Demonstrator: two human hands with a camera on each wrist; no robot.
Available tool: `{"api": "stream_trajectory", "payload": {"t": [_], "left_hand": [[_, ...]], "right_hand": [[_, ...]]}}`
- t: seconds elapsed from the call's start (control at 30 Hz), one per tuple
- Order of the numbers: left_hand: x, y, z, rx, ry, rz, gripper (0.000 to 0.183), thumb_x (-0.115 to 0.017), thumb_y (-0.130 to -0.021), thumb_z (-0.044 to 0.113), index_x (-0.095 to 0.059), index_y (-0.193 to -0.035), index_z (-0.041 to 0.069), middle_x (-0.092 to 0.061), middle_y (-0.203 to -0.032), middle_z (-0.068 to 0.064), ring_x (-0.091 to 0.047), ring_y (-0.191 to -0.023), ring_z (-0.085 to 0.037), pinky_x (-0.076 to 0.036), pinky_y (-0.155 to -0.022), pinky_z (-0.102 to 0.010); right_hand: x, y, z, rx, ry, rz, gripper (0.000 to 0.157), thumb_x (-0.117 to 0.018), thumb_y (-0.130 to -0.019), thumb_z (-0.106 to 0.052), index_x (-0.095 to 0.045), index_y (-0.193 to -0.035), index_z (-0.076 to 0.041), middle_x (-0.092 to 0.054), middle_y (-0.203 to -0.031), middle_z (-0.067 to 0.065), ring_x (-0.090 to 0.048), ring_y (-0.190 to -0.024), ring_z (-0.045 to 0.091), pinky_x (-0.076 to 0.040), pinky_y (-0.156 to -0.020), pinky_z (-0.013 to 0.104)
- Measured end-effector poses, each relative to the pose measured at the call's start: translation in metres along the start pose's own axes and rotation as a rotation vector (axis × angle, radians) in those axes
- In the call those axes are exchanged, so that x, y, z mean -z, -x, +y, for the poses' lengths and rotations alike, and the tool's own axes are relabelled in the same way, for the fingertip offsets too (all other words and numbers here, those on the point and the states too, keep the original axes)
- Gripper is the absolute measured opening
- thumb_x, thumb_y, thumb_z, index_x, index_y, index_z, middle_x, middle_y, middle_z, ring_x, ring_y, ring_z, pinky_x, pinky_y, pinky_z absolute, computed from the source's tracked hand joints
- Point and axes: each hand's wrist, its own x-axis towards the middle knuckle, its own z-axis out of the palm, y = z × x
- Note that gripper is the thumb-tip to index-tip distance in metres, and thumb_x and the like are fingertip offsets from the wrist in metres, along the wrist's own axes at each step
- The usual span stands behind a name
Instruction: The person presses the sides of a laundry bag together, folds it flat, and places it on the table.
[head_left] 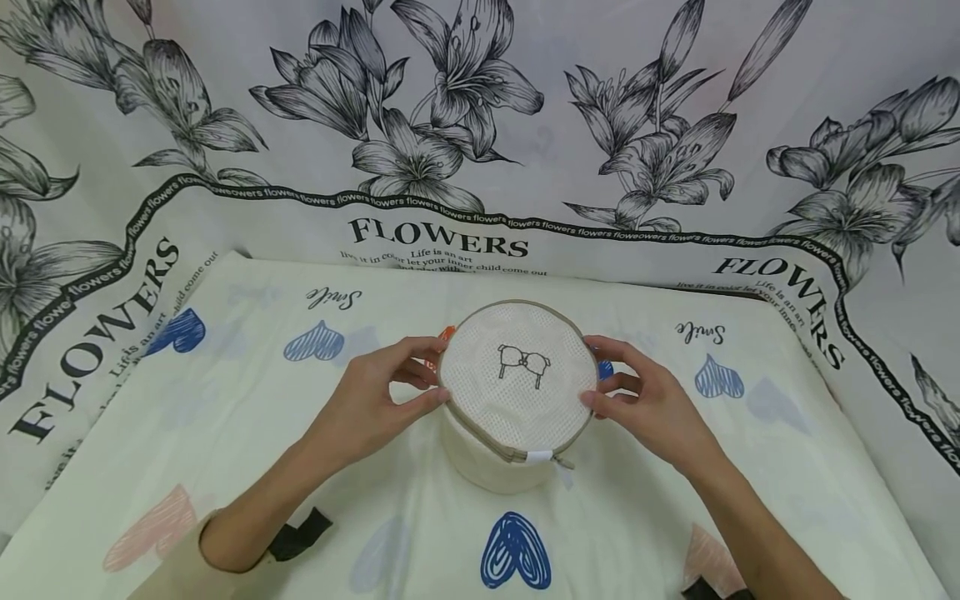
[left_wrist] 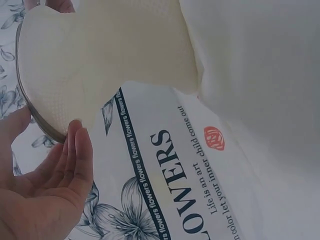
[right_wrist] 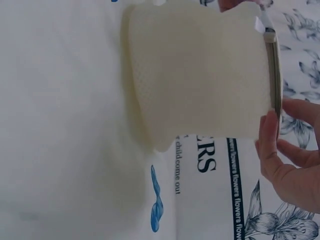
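A round cream mesh laundry bag stands on the table, its lid facing up with a black line drawing in the middle. A beige zipper runs round the lid, with a white tab at the near edge. My left hand pinches the left rim between thumb and fingers. On the opposite side my right hand pinches the right rim. The bag's soft wall hangs below the rim in the right wrist view. In the left wrist view, the left hand has its fingers against the wall.
A cream cloth printed with hearts covers the table. Behind it hangs a white sheet with black flowers and lettering. Black patches show beside the left forearm and near the right forearm.
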Motion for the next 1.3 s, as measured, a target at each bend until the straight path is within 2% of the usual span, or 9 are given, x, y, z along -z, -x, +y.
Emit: {"api": "stream_trajectory", "payload": {"t": [0.17,0.33,0.5,0.7,0.9,1.07,1.3], "left_hand": [[-0.003,0.000,0.000,0.018,0.010,-0.018,0.059,-0.071,-0.076,0.039,-0.049,-0.129,0.027,-0.058,-0.109,0.014,-0.060,-0.085,-0.002,-0.051,-0.073,-0.024],[-0.008,0.000,0.000,0.040,-0.021,-0.063,0.077,-0.072,-0.068,0.053,-0.045,-0.134,0.023,-0.055,-0.111,0.016,-0.058,-0.087,-0.002,-0.050,-0.076,-0.021],[-0.011,0.000,0.000,0.054,-0.040,-0.073,0.086,-0.074,-0.062,0.056,-0.044,-0.135,0.021,-0.053,-0.112,0.016,-0.056,-0.086,0.000,-0.049,-0.075,-0.018],[-0.012,0.002,0.000,0.078,-0.051,-0.056,0.086,-0.075,-0.061,0.056,-0.045,-0.134,0.021,-0.055,-0.116,0.012,-0.060,-0.086,-0.008,-0.050,-0.072,-0.018],[-0.011,0.004,-0.001,0.068,-0.056,-0.028,0.083,-0.076,-0.060,0.054,-0.048,-0.131,0.021,-0.056,-0.116,0.012,-0.060,-0.084,-0.006,-0.050,-0.072,-0.018],[-0.011,0.004,-0.002,0.082,-0.022,-0.060,0.082,-0.076,-0.062,0.052,-0.048,-0.132,0.021,-0.055,-0.115,0.012,-0.061,-0.085,-0.009,-0.050,-0.072,-0.019],[-0.014,0.006,-0.004,0.124,0.010,-0.100,0.078,-0.071,-0.067,0.054,-0.044,-0.135,0.025,-0.052,-0.121,0.011,-0.060,-0.086,-0.004,-0.052,-0.074,-0.023]], "right_hand": [[-0.001,-0.001,0.001,-0.033,0.013,-0.012,0.066,-0.074,-0.076,-0.024,-0.042,-0.134,-0.029,-0.045,-0.119,0.004,-0.059,-0.083,0.025,-0.054,-0.070,0.030],[-0.003,0.000,0.003,-0.059,0.038,-0.022,0.069,-0.075,-0.075,-0.028,-0.042,-0.135,-0.029,-0.046,-0.116,0.003,-0.059,-0.085,0.024,-0.054,-0.069,0.030],[-0.003,0.001,0.007,-0.074,0.060,-0.043,0.073,-0.076,-0.072,-0.033,-0.040,-0.136,-0.032,-0.046,-0.114,0.003,-0.060,-0.083,0.022,-0.052,-0.067,0.029],[-0.004,0.002,0.010,-0.068,0.027,-0.054,0.073,-0.077,-0.072,-0.030,-0.040,-0.135,-0.032,-0.044,-0.118,0.002,-0.061,-0.081,0.023,-0.052,-0.067,0.029],[-0.007,0.003,0.013,-0.077,0.012,-0.073,0.078,-0.077,-0.072,-0.028,-0.035,-0.138,-0.033,-0.042,-0.116,0.005,-0.062,-0.078,0.023,-0.052,-0.067,0.030],[-0.007,0.005,0.012,-0.071,0.002,-0.101,0.083,-0.078,-0.071,-0.027,-0.032,-0.140,-0.034,-0.040,-0.119,0.004,-0.062,-0.078,0.024,-0.052,-0.068,0.030],[-0.012,0.008,0.017,-0.090,-0.024,-0.127,0.088,-0.080,-0.069,-0.022,-0.029,-0.140,-0.034,-0.037,-0.121,0.007,-0.062,-0.076,0.024,-0.053,-0.069,0.030]]}}
